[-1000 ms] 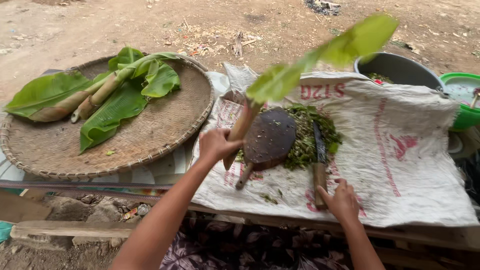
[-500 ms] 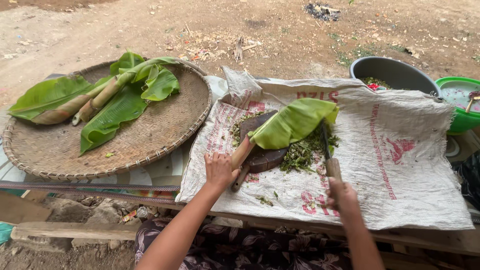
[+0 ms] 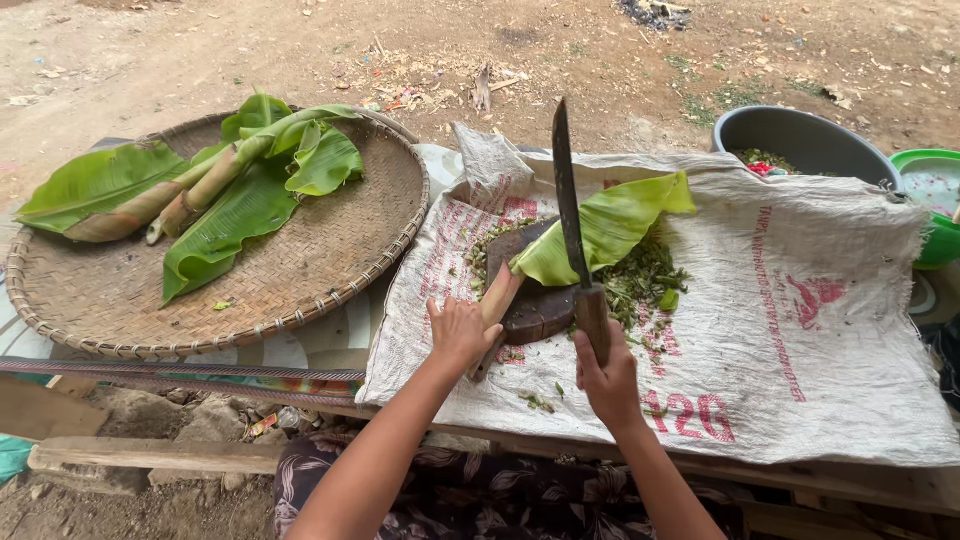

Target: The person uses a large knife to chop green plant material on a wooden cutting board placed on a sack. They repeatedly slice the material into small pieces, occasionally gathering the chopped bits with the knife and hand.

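Left hand [image 3: 458, 333] fingers grip the leaf stalk [image 3: 497, 297], right hand [image 3: 607, 378] seemingly clenches the raised knife [image 3: 570, 225].

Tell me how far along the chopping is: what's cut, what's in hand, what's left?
Done: a heap of chopped greens lies beside the dark round wooden block on the white woven sack. In hand: the left hand pins a green leaf stalk on the block; the right hand holds the long-bladed knife raised above it. Left: several whole leaf stalks wait on the round woven tray.
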